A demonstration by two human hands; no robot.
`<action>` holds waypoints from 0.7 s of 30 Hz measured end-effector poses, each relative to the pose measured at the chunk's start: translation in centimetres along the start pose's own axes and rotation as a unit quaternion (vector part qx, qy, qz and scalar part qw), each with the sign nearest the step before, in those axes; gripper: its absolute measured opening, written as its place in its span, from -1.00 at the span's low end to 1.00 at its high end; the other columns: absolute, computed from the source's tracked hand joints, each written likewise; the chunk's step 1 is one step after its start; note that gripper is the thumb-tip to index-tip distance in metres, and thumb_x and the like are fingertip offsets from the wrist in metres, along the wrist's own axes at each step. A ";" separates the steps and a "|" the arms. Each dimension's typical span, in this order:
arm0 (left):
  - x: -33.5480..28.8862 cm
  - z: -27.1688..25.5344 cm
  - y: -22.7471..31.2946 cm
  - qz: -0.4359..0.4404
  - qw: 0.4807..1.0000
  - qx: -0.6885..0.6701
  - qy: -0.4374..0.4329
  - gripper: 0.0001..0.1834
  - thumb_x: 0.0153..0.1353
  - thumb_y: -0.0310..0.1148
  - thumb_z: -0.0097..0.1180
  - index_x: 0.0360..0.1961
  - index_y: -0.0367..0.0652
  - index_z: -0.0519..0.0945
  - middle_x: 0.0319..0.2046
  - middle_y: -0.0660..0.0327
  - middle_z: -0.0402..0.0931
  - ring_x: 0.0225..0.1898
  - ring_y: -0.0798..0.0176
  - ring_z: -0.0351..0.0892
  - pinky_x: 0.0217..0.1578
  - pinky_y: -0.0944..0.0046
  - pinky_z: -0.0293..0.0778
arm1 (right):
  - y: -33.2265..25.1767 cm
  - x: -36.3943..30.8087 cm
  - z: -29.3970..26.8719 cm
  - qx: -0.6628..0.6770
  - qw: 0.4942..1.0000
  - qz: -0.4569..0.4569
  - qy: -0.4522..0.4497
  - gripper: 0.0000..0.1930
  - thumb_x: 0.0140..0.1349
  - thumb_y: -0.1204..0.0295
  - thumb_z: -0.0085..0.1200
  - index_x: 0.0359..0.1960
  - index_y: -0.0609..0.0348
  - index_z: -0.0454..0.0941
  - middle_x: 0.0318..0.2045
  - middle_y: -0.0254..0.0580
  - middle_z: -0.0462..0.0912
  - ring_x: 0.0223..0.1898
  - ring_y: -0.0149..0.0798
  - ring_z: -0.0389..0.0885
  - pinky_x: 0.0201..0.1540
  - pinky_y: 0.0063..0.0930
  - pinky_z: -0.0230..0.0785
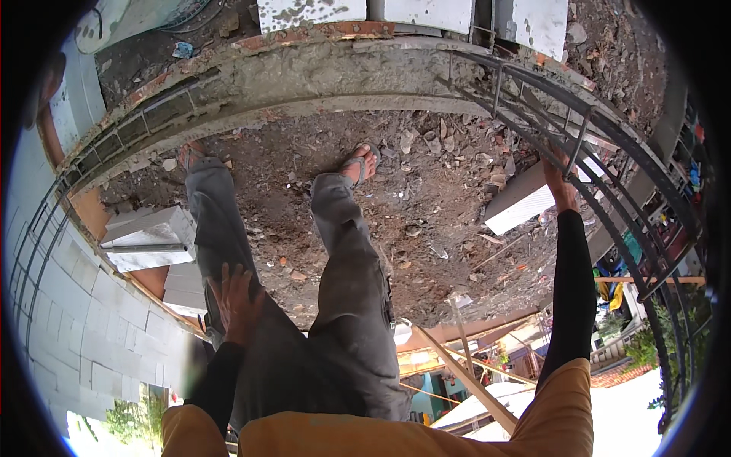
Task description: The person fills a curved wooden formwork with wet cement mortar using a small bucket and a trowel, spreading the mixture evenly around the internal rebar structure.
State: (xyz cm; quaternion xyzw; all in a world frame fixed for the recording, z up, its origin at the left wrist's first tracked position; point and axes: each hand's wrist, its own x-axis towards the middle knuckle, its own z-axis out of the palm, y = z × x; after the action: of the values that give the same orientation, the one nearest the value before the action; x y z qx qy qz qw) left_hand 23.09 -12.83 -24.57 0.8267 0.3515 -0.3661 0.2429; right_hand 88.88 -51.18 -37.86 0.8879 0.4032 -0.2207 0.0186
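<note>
Hands first: the left hand (237,305) rests on the left leg (217,213) with its fingers spread, holding nothing. Out to the right, the right hand (561,183) is at the long steel bars (582,133), but they cover part of it, so I cannot tell if it grips one. The steel bars reach from the gray concrete strip (327,76) out past the right sleeve (572,289). Near that hand, a white block (525,202) lies on the dirt (411,236). To steady the bars well, I think the person should wrap the whole hand round a thick one, bring the other over to help, and stand firm on the bumpy dirt.
</note>
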 end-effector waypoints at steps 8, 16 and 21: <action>-0.4 -0.7 -0.3 -0.017 1.000 0.001 -0.026 -0.45 0.07 -0.25 0.34 0.12 -0.10 0.53 0.25 0.08 0.41 0.46 -0.06 0.08 0.44 -0.35 -0.26 | -0.3 -0.5 1.3 0.119 0.993 -0.003 0.016 -0.59 0.30 0.00 0.14 -0.18 0.13 0.63 -0.51 -0.12 0.66 -0.45 -0.09 0.68 -0.34 -0.18 0.49; 0.6 0.1 0.1 0.016 1.000 -0.024 0.007 -0.43 0.00 -0.25 0.38 0.07 -0.16 0.56 0.21 0.06 0.43 0.45 -0.09 0.10 0.43 -0.39 -0.24 | -13.0 -3.5 -1.0 0.627 0.649 0.430 -0.034 -0.59 0.29 -0.06 0.17 -0.15 0.01 0.57 -0.61 -0.43 0.45 -0.70 -0.54 0.33 -0.70 -0.64 0.07; -0.1 -1.2 -1.4 -0.005 1.000 -0.015 0.011 -0.42 0.03 -0.25 0.36 0.11 -0.12 0.52 0.21 0.05 0.44 0.44 -0.13 0.12 0.42 -0.39 -0.22 | -20.6 0.2 -0.9 0.650 0.569 0.498 -0.079 -0.72 0.44 0.09 -0.06 -0.12 -0.02 0.55 -0.59 -0.39 0.45 -0.69 -0.44 0.36 -0.70 -0.54 0.19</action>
State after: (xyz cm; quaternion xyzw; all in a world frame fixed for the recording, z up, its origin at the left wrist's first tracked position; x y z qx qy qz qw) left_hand 22.46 -11.20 -23.96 0.8253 0.3632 -0.3530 0.2496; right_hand 74.41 -36.97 -34.14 0.7003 -0.3580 -0.4486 -0.4244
